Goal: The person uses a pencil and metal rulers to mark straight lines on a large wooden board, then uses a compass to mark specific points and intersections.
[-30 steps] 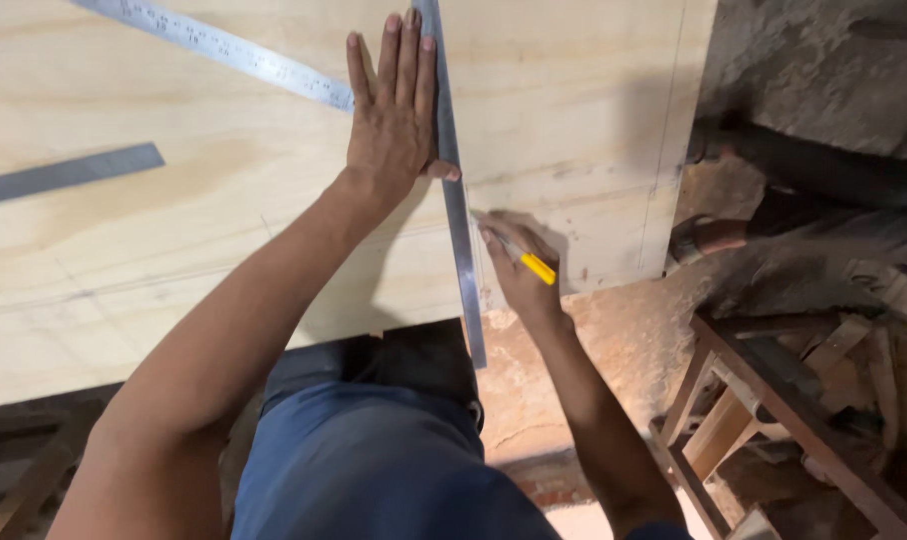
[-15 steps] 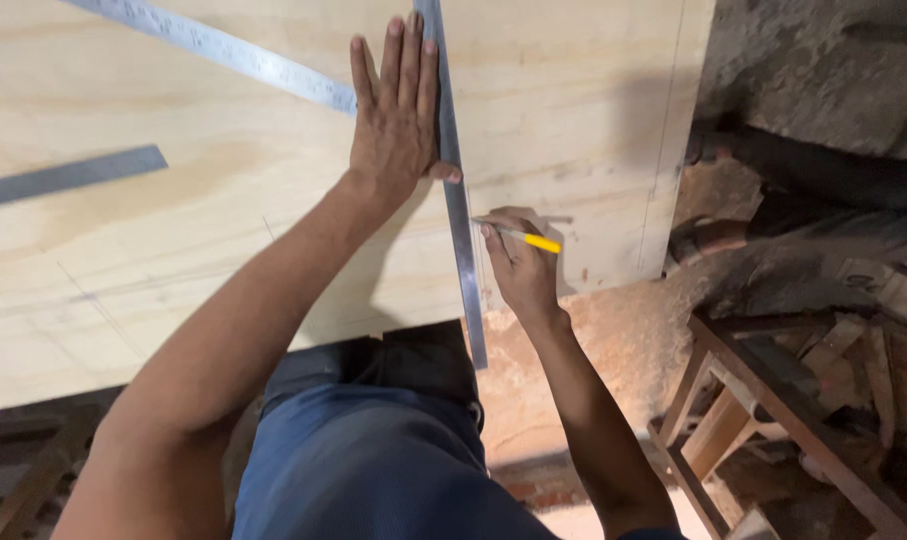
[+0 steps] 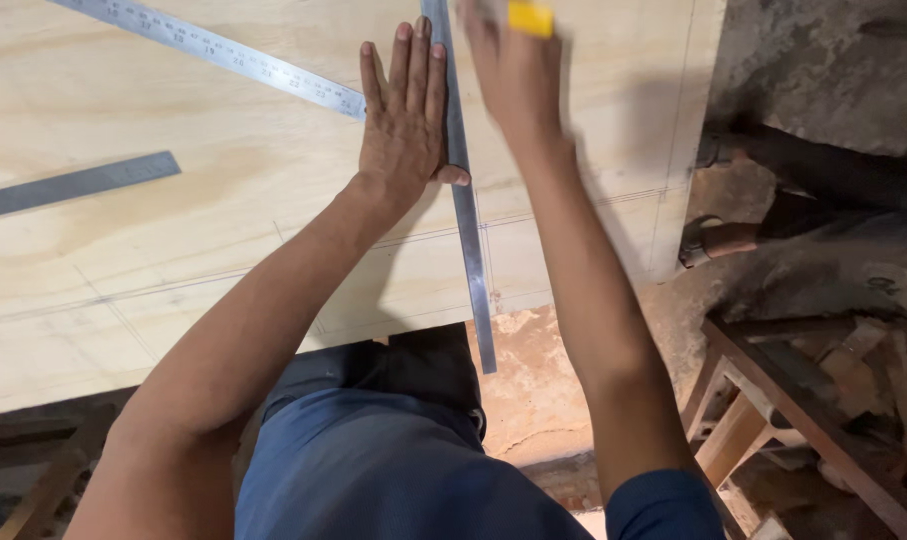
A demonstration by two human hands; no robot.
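Left hand (image 3: 406, 115) lies flat, fingers together, pinning the steel ruler (image 3: 471, 235) near the plywood sheet's (image 3: 174, 240) near edge; right hand (image 3: 514, 70), blurred, fingers clamped on a yellow pencil (image 3: 530, 18).

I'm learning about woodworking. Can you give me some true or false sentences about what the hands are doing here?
1. The left hand lies flat on the plywood sheet, against the steel ruler. True.
2. The right hand holds a red hammer. False: it holds a yellow pencil.
3. The steel ruler sticks out past the sheet's near edge. True.
4. There is only one ruler on the sheet. False: a second ruler lies slanted, and a grey strip lies further left.
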